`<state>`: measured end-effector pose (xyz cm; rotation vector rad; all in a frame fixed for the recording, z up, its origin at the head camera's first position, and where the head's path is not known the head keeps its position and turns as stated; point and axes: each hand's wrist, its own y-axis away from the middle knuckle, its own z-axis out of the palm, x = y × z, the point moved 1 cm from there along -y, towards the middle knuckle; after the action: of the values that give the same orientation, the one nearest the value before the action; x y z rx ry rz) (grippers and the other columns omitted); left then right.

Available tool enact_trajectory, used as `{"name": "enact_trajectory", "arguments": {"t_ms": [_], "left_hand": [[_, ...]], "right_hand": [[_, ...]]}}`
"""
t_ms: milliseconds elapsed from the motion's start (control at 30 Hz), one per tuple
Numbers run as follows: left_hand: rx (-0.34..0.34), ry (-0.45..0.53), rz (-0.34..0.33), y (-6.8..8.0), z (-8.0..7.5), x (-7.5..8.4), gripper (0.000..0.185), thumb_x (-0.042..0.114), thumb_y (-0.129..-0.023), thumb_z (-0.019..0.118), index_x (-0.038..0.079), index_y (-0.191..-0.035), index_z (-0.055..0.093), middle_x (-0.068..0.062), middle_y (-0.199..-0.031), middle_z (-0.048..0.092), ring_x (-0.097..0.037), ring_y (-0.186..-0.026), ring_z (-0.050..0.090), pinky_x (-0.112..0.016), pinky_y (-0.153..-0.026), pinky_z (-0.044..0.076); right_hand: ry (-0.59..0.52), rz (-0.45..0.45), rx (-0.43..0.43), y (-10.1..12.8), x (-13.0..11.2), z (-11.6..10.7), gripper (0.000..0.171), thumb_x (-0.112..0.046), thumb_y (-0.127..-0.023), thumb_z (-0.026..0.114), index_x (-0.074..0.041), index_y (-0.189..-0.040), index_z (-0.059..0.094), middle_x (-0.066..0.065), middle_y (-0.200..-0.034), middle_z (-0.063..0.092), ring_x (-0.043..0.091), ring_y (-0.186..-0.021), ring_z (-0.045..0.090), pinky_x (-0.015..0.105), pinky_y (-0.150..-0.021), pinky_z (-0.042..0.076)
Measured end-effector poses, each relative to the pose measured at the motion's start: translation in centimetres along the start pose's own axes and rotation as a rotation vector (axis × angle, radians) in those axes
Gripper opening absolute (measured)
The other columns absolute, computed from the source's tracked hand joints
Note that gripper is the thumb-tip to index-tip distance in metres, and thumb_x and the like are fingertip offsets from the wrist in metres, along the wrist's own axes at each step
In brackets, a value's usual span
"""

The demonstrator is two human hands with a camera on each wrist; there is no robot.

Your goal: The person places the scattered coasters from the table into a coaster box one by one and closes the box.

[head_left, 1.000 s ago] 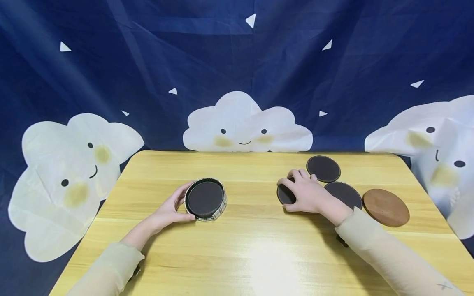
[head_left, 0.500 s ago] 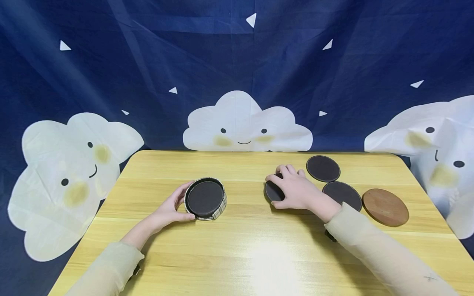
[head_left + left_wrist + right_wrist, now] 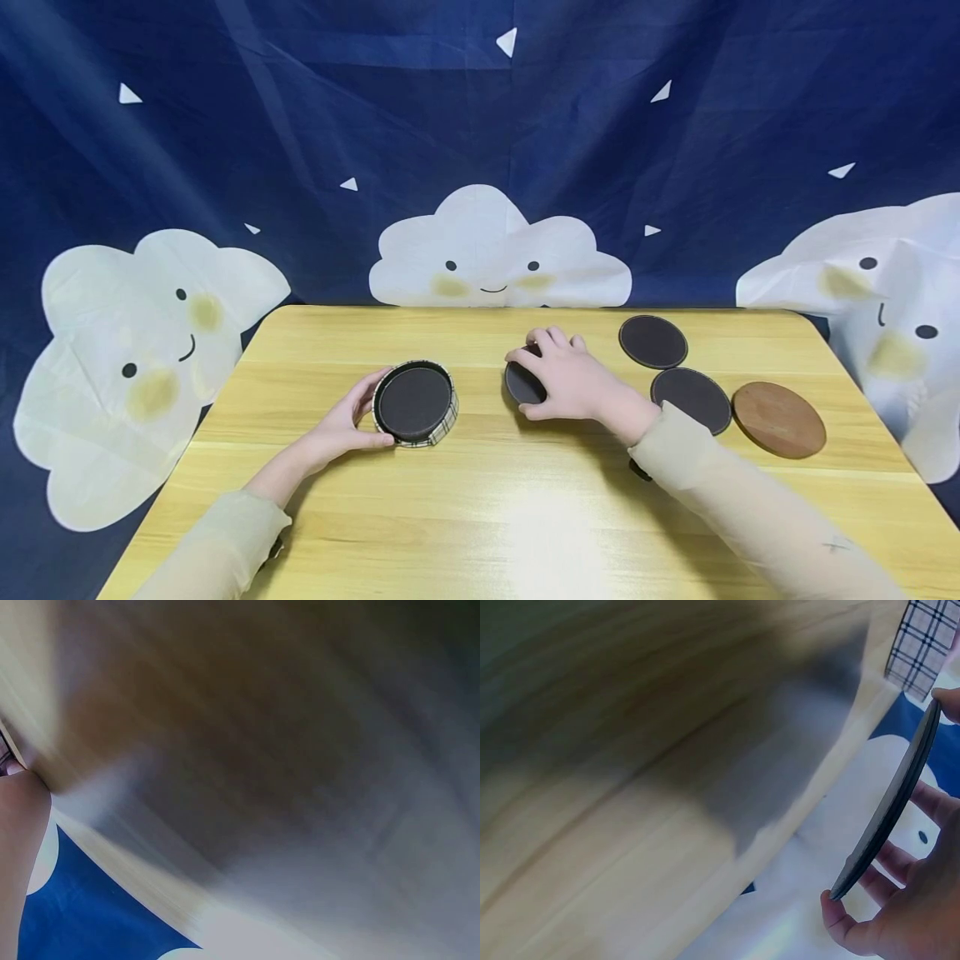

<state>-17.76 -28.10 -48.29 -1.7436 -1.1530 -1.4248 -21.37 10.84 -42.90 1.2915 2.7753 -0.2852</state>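
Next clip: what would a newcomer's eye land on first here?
The right hand, mid-table, grips a dark coaster by its edge. Just left of it, the left hand holds a plaid holder with a dark coaster inside. Two more dark coasters and a brown coaster lie at the right.

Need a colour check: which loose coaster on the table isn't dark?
The brown coaster, farthest right near the table edge. The two loose coasters beside it are dark.

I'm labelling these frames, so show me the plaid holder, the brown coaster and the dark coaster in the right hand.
plaid holder (image 3: pixel 442 423): head view, on its checked side wall.
brown coaster (image 3: pixel 778 419): head view, middle of its top face.
dark coaster (image 3: pixel 891 808): right wrist view, on its thin edge between the fingers.
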Motion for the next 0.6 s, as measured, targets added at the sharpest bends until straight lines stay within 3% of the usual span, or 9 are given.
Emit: {"name": "enact_trajectory", "arguments": {"t_ms": [600], "left_hand": [[-0.002, -0.002, -0.003, 0.0, -0.1, -0.1, 0.109, 0.005, -0.082, 0.091, 0.011, -0.169, 0.025, -0.025, -0.169, 0.033, 0.012, -0.134, 0.047, -0.001, -0.11, 0.029]], "right_hand": [[-0.015, -0.076, 0.002, -3.2, -3.8, -0.7, 0.073, -0.055, -0.08, 0.078, -0.027, -0.144, 0.057, 0.013, -0.141, 0.051, 0.031, -0.125, 0.048, 0.047, -0.086, 0.044]]}}
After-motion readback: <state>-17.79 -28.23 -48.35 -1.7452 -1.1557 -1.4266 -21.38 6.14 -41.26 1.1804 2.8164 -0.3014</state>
